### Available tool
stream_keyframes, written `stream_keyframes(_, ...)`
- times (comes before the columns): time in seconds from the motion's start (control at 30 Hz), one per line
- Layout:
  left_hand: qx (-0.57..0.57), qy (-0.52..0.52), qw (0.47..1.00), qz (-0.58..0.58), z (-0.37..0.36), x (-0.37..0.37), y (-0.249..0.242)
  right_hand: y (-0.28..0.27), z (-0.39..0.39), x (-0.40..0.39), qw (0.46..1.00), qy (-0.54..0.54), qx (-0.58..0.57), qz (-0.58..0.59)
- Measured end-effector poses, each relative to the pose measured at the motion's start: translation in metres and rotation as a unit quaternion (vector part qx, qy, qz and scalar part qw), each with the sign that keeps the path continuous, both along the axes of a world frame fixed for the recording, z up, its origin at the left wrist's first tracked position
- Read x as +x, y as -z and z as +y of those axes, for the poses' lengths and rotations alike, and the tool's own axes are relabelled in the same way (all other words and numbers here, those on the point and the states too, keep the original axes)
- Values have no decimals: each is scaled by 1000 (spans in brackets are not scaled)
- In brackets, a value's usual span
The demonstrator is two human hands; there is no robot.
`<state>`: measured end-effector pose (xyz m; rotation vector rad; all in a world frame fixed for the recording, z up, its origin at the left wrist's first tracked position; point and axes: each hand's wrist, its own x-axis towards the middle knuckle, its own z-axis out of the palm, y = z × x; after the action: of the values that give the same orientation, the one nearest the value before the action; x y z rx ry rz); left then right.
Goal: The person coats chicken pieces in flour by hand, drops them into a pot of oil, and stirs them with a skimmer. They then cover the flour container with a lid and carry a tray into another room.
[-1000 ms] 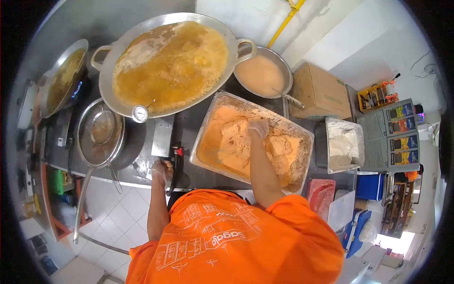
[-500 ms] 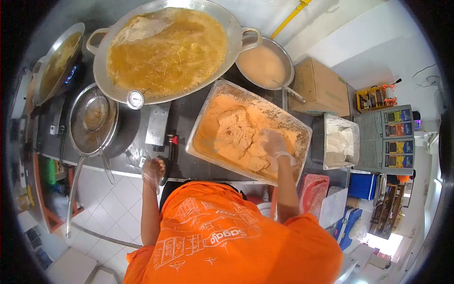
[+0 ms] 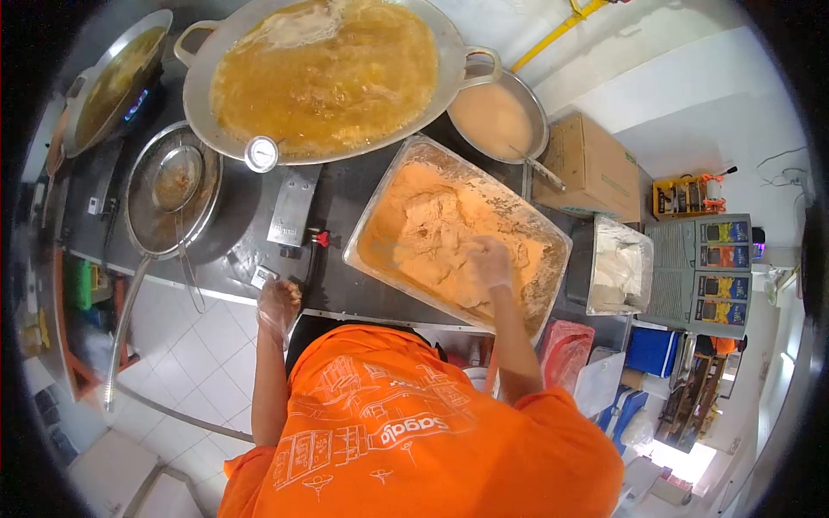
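My right hand (image 3: 489, 262), in a clear plastic glove, is down in a metal tray (image 3: 559, 269) of orange-tinted flour. It touches a heap of flour-coated pieces (image 3: 432, 226), and its fingertips blend into the coating. Clumps and loose flour surround it, with flour smeared on the tray's right wall. My left hand (image 3: 281, 306), also gloved, hovers by the counter's front edge with its fingers curled in and bits of coating on them. Just beyond it lies a small white device (image 3: 263, 276) on the dark counter.
A large wok (image 3: 197, 108) of bubbling oil with a dial thermometer (image 3: 261, 154) stands behind the tray. Right of it sit a bowl of pinkish batter (image 3: 492, 121), a cardboard box (image 3: 591, 168) and a tub of white flour (image 3: 620, 263). Strainers (image 3: 175, 186) lie left; another wok (image 3: 121, 82) is over a flame.
My right hand has shifted a little left in the tray, closer to the coated heap. My left hand stays by the counter edge. The whole view has shifted slightly.
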<state>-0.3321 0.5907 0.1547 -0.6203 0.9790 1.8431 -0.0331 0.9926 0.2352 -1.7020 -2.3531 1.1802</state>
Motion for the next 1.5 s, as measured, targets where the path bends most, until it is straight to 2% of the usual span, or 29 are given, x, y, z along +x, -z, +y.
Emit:
stream_keyframes(0.03, 39, -35, 998, -41, -6, 0, 16, -16, 1, 4, 1000, -2, 0, -2)
stream_keyframes(0.07, 41, -38, 998, -43, -3, 3, -2, -52, -2, 0, 991, 84, -82, 61)
stream_keyframes(0.1, 3, -16, 999, -30, 5, 7, -41, -71, -3, -4, 964, 167, -164, 124)
stream_keyframes(0.13, -35, 7, 999, -18, 11, 8, -63, -61, 1, -4, 965, 164, -163, 122)
stream_keyframes(0.17, -34, 4, 999, -21, 9, 7, -56, -47, 5, -6, 997, 39, -60, 33)
stream_keyframes(0.2, -12, 3, 999, -48, 6, 5, -45, -34, 9, -4, 994, -87, 43, -59)
stream_keyframes(0.23, 9, 3, 997, -75, 3, 5, -38, -36, -2, -14, 993, -87, 42, -62)
stream_keyframes(0.3, 3, 3, 997, -76, 5, 6, -40, -51, -35, -49, 963, -176, 105, -175)
stream_keyframes(0.4, -9, -14, 998, -56, 12, 5, -50, -30, -44, -49, 960, -155, 140, -185)
stream_keyframes(0.43, -17, -26, 999, -38, 12, 5, -52, -42, -44, -46, 959, -161, 139, -186)
stream_keyframes(0.5, -25, -29, 999, -19, 7, 2, -49, -92, -37, -41, 970, -215, 92, -70)
stream_keyframes(0.53, -35, -23, 999, 0, 5, 2, -47, -113, -39, -40, 968, -223, 91, -72)
stream_keyframes(0.6, -48, -32, 998, -14, 2, 2, -53, -143, -43, -34, 998, -38, -28, 43)
stream_keyframes(0.63, -36, -10, 999, -20, -3, 2, -50, -144, -39, -27, 998, -37, -28, 36)
stream_keyframes(0.67, -24, 15, 999, -26, -8, 0, -45, -144, -36, -19, 990, -115, 65, 49)
stream_keyframes(0.7, 118, 42, 992, -5, -24, -1, -6, -145, -35, -14, 966, -195, 157, 61)
stream_keyframes(0.73, 120, 39, 992, -12, -19, 4, -6, -152, -35, -13, 966, -197, 157, 55)
stream_keyframes(0.8, -2, -38, 999, 1, -7, 9, -26, -170, -39, -16, 956, -219, 181, 72)
stream_keyframes(0.83, -42, -30, 998, -32, 3, 8, -52, -168, -32, -10, 955, -226, 179, 70)
stream_keyframes(0.9, -44, -14, 999, -15, 2, 10, -60, -164, -10, 4, 970, -129, 8, 208)
stream_keyframes(1.0, -30, 2, 999, 18, 2, 14, -52, -254, -35, -61, 955, -122, 9, 269)
stream_keyframes(1.1, -20, 12, 999, 28, 9, 9, -57, -295, -5, -112, 953, -176, 41, 243)
stream_keyframes(1.13, -26, 29, 999, 18, 9, 6, -59, -307, 3, -135, 908, -317, 201, 185)
stream_keyframes(1.17, -6, 27, 1000, 11, 7, 5, -40, -317, 11, -164, 818, -438, 353, 118)
stream_keyframes(1.23, -18, 5, 1000, 18, 16, 3, -55, -326, 24, -239, 919, -301, 149, 207)
stream_keyframes(1.3, -14, -4, 999, 31, 16, 1, -55, -317, 57, -306, 875, -395, 178, 214)
stream_keyframes(1.4, -13, -15, 998, 67, 14, 5, -72, -267, 146, -403, 875, -410, 195, 166)
stream_keyframes(1.47, -16, -28, 997, 75, 9, 7, -80, -226, 200, -457, 813, -443, 352, 139)
stream_keyframes(1.5, -5, -29, 997, 76, 6, 10, -78, -218, 207, -470, 807, -450, 354, 146)
